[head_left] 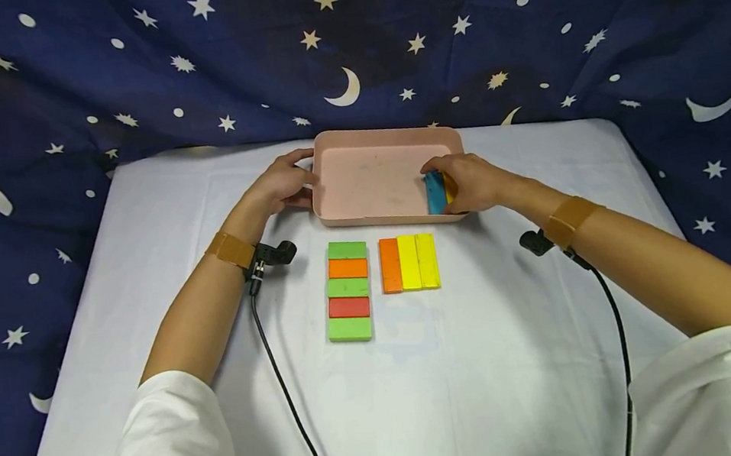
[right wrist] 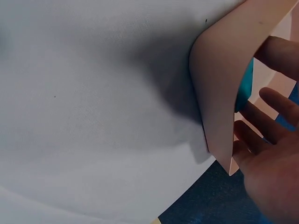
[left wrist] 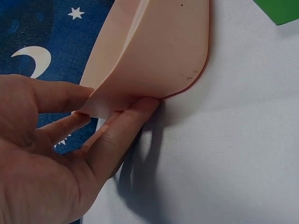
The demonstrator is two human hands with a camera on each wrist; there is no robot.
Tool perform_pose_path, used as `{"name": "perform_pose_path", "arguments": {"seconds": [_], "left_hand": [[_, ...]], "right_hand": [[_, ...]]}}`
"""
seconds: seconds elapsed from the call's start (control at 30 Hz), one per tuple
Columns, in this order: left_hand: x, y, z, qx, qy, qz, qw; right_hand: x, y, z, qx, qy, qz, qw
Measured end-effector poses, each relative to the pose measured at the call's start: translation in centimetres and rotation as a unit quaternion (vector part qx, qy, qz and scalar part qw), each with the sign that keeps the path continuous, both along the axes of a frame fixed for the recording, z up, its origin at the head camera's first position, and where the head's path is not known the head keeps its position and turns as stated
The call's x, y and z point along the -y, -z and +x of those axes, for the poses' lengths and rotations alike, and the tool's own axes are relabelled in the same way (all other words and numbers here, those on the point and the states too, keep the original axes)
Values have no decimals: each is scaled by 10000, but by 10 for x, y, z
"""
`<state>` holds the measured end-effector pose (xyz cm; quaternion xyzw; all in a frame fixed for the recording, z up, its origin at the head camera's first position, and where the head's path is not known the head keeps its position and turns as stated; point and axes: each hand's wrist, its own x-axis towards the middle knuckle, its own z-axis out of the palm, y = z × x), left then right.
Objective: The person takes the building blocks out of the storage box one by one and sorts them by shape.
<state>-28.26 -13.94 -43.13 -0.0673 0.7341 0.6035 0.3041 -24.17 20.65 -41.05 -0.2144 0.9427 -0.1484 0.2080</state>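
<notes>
A shallow pink tray (head_left: pixel 373 177) lies near the back of the table. My left hand (head_left: pixel 287 184) is at its left end, fingertips touching the outer wall and rim; in the left wrist view, one finger (left wrist: pixel 124 135) reaches the wall's base. Inside the tray's right end, my right hand (head_left: pixel 470 179) grips a blue block (head_left: pixel 436 193) by its ends. An orange-yellow block (head_left: pixel 449 187) shows beside it, partly hidden by the hand. In the right wrist view, the blue block (right wrist: pixel 245 88) shows between the fingers, mostly hidden by the tray wall (right wrist: pixel 217 79).
In front of the tray, green, orange and red blocks (head_left: pixel 349 307) form a column. To its right, an orange block (head_left: pixel 390 265) lies against two yellow blocks (head_left: pixel 418 262). A cable trails from each wrist camera over the white tablecloth (head_left: pixel 482 374). A starry curtain (head_left: pixel 369 42) hangs behind.
</notes>
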Motion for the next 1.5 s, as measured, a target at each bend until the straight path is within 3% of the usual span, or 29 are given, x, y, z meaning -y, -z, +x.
{"name": "perform_pose_path", "arguments": {"seconds": [0.3, 0.87, 1.1, 1.3, 1.5], "left_hand": [[-6, 2, 2, -19, 61, -68, 10000], [-9, 3, 1, 3, 33, -13, 10000], [-8, 2, 1, -14, 19, -21, 10000], [-4, 0, 1, -18, 19, -126, 9999], [0, 0, 2, -24, -24, -181, 9998]], "right_hand": [[15, 5, -1, -305, -263, -312, 9987], [28, 5, -4, -220, -330, -34, 9992], [33, 6, -5, -388, -389, -95, 9984], [33, -10, -2, -320, -140, -96, 9993], [29, -35, 12, -527, -73, 8, 9986]]}}
